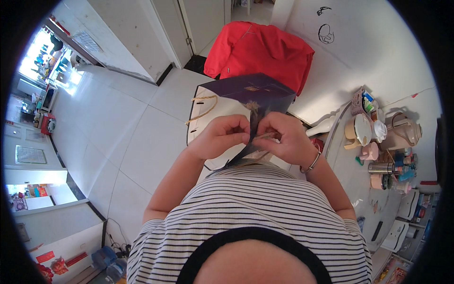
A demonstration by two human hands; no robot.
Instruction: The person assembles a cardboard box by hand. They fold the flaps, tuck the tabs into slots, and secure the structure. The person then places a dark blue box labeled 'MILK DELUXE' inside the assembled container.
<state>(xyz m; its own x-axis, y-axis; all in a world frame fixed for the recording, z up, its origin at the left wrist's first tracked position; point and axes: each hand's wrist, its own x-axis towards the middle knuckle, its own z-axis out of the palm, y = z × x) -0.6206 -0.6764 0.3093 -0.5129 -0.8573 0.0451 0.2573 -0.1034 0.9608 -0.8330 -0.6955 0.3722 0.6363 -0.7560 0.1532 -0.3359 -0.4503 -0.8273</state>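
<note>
While the left hand (221, 136) pinches one edge of the dark gift bag (246, 102), the right hand (281, 137) grips the other — both closed on it, above the floor (127, 123).

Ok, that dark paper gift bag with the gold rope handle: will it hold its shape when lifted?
Probably only partly. The gift bag looks like thin card, creased flat along its side fold, so it may flex. It seems light: both hands hold it up by pinching one edge. Its rope handle hangs limp.

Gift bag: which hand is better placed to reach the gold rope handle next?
Left, likely. The left hand pinches the gift bag on the side nearest the gold rope handle. The right hand grips the bag's far side, so it would have to cross over.
</note>
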